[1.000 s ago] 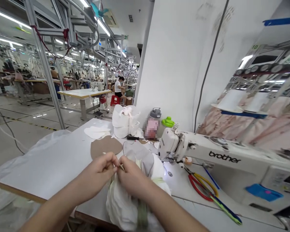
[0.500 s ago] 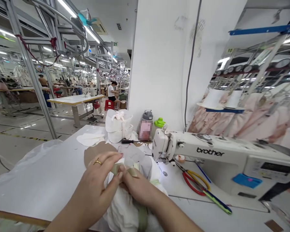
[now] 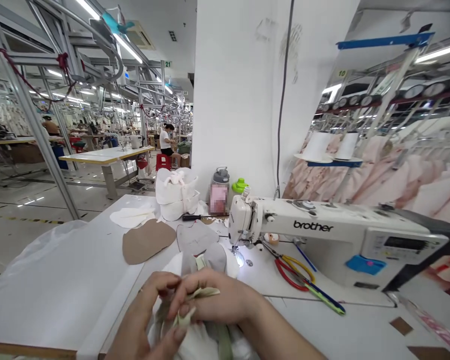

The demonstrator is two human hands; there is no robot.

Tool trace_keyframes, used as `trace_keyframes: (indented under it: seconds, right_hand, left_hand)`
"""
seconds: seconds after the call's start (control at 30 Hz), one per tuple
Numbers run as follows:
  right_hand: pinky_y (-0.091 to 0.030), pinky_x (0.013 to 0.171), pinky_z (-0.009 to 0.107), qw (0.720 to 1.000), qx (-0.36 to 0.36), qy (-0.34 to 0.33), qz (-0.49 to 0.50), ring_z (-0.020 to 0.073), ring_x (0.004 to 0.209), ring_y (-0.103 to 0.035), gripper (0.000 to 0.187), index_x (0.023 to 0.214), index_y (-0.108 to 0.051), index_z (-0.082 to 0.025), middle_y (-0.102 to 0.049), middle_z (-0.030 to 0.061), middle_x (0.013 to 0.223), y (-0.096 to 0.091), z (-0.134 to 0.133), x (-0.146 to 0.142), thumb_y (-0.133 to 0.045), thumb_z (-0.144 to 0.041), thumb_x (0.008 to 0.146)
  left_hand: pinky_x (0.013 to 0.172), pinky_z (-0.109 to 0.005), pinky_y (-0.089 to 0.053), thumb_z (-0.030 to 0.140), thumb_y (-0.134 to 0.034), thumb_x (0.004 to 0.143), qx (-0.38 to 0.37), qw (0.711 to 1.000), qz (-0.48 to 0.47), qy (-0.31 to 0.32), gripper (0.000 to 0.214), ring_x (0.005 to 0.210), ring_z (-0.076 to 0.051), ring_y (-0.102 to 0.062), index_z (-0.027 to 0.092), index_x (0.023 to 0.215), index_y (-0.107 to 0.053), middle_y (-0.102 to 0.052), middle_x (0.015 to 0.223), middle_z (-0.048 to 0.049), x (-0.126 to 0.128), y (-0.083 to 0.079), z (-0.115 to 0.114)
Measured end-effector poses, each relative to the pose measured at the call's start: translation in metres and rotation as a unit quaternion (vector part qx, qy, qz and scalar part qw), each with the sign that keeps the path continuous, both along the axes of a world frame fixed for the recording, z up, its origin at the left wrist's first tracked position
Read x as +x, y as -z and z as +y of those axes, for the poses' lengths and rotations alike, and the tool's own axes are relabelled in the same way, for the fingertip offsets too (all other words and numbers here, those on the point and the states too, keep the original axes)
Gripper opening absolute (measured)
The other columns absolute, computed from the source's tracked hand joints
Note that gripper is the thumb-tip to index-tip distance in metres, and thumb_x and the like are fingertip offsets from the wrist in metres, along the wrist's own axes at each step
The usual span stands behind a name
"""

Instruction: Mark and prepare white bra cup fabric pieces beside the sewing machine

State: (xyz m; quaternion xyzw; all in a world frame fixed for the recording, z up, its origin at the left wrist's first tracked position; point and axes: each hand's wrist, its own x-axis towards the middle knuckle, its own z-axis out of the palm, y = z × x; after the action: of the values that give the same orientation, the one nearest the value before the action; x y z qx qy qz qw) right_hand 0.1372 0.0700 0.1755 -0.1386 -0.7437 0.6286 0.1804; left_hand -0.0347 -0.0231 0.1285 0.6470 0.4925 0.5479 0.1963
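A white cloth piece (image 3: 189, 345) with pale green strips lies bunched at the table's near edge, under both hands. My right hand (image 3: 221, 297) is closed on a pale green fabric strip (image 3: 206, 292), part of which sticks out over its fingers. Facing it, my left hand (image 3: 146, 312), with a ring on one finger, curls round the same bundle. Its thumb presses at a short green end (image 3: 185, 317). The fingers partly hide the cloth between them. Just beyond lies a grey mesh-like part (image 3: 197, 237) and a brown shaped template (image 3: 149, 241).
A brother sewing machine (image 3: 311, 225) with its lamp lit stands right. Red-and-yellow-handled scissors (image 3: 294, 272) and a green-blue tool (image 3: 326, 299) lie before it. Tied white pieces (image 3: 177, 195), a screwdriver (image 3: 191, 217) and a bottle (image 3: 219, 192) stand or lie by the pillar. A person (image 3: 166, 141) sits far off.
Both hands and the cloth have come lower and nearer to me, uncovering the brown template. My left hand has turned, its thumb now lower. The view has shifted slightly right.
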Motion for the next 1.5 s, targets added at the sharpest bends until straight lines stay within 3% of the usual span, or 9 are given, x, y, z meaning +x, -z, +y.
trace_keyframes:
  seconds: [0.13,0.3,0.53,0.73,0.9,1.03,1.2,1.4,1.5]
  right_hand:
    - [-0.044,0.08,0.032,0.982,0.163,0.095,0.027,0.0191,0.087,-0.056,0.01,0.084,-0.059,-0.019,-0.058,0.0035,0.09,0.006,-0.015,-0.004,-0.055,-0.015,0.076]
    - [-0.043,0.061,0.031,0.848,0.461,0.263,-0.01,0.0212,0.071,-0.053,0.026,0.099,-0.059,-0.017,-0.054,0.0084,0.088,0.036,-0.025,-0.013,-0.044,-0.008,0.079]
    - [-0.043,0.056,0.028,0.784,0.534,0.314,0.031,0.0191,0.067,-0.052,0.014,0.083,-0.055,-0.019,-0.053,0.0065,0.08,0.045,-0.027,-0.011,-0.044,-0.011,0.086]
    - [-0.044,0.056,0.03,0.74,0.623,0.25,0.04,0.0191,0.065,-0.052,0.023,0.091,-0.061,-0.015,-0.062,0.0063,0.076,0.035,-0.028,-0.001,-0.04,-0.011,0.098]
    - [-0.053,0.07,0.033,0.702,0.68,0.213,0.006,0.0209,0.078,-0.061,0.028,0.108,-0.061,-0.008,-0.068,0.0106,0.087,0.03,-0.026,0.016,-0.038,-0.024,0.106]
    - [-0.052,0.067,0.03,0.713,0.66,0.235,-0.017,0.0195,0.074,-0.061,0.036,0.082,-0.06,-0.015,-0.067,0.0119,0.09,0.034,-0.024,0.037,-0.035,-0.024,0.106]
    - [-0.05,0.075,0.033,0.768,0.595,0.233,-0.046,0.0219,0.085,-0.06,0.021,0.078,-0.056,-0.018,-0.064,0.01,0.094,0.029,-0.032,0.049,-0.048,-0.015,0.097]
    - [-0.049,0.074,0.029,0.928,0.354,0.107,-0.035,0.0176,0.082,-0.063,0.028,0.07,-0.051,-0.021,-0.066,0.0031,0.088,0.002,-0.039,-0.002,-0.042,-0.024,0.096]
    - [-0.046,0.067,0.031,0.956,0.224,0.135,-0.132,0.019,0.07,-0.059,0.036,0.07,-0.049,-0.022,-0.058,0.0017,0.07,-0.001,-0.032,-0.022,-0.032,-0.037,0.099]
  left_hand:
    - [0.099,-0.028,-0.044,0.055,-0.054,0.092,-0.162,0.982,-0.075,0.053,0.043,0.116,-0.022,-0.055,0.027,0.124,-0.052,-0.06,0.124,-0.0045,-0.011,0.002,0.01]
    - [0.101,-0.028,-0.043,0.052,-0.042,0.097,-0.268,0.949,-0.104,0.126,0.042,0.114,-0.021,-0.056,0.024,0.122,-0.059,-0.063,0.122,-0.0037,-0.018,-0.003,0.018]
    - [0.085,-0.029,-0.048,0.042,-0.058,0.083,-0.275,0.941,-0.051,0.191,0.031,0.095,-0.02,-0.061,0.018,0.098,-0.07,-0.064,0.094,-0.0041,-0.023,-0.024,0.026]
    - [0.071,-0.026,-0.039,0.037,-0.045,0.094,-0.206,0.966,0.054,0.147,0.027,0.078,-0.016,-0.05,0.02,0.075,-0.054,-0.052,0.081,-0.001,-0.021,-0.021,0.017]
    - [0.079,-0.025,-0.041,0.036,-0.025,0.103,-0.134,0.966,0.174,0.14,0.031,0.086,-0.016,-0.052,0.022,0.083,-0.046,-0.052,0.091,-0.002,-0.026,-0.011,0.004]
    - [0.072,-0.03,-0.046,0.028,-0.013,0.101,-0.119,0.923,0.364,0.045,0.041,0.08,-0.018,-0.059,0.022,0.088,-0.051,-0.055,0.093,-0.0058,-0.049,0.011,-0.002]
    - [0.062,-0.035,-0.044,0.018,-0.017,0.097,-0.165,0.897,0.409,0.002,0.037,0.072,-0.024,-0.063,0.02,0.086,-0.052,-0.06,0.081,-0.0077,-0.053,0.031,-0.003]
    - [0.067,-0.037,-0.047,0.01,-0.047,0.083,-0.216,0.888,0.405,-0.011,0.015,0.079,-0.026,-0.064,0.016,0.088,-0.06,-0.066,0.087,-0.0089,-0.014,0.011,0.008]
    - [0.074,-0.037,-0.048,0.016,-0.051,0.088,-0.229,0.905,0.357,-0.028,0.01,0.082,-0.022,-0.062,0.015,0.089,-0.06,-0.065,0.089,-0.0063,-0.01,0.002,0.007]
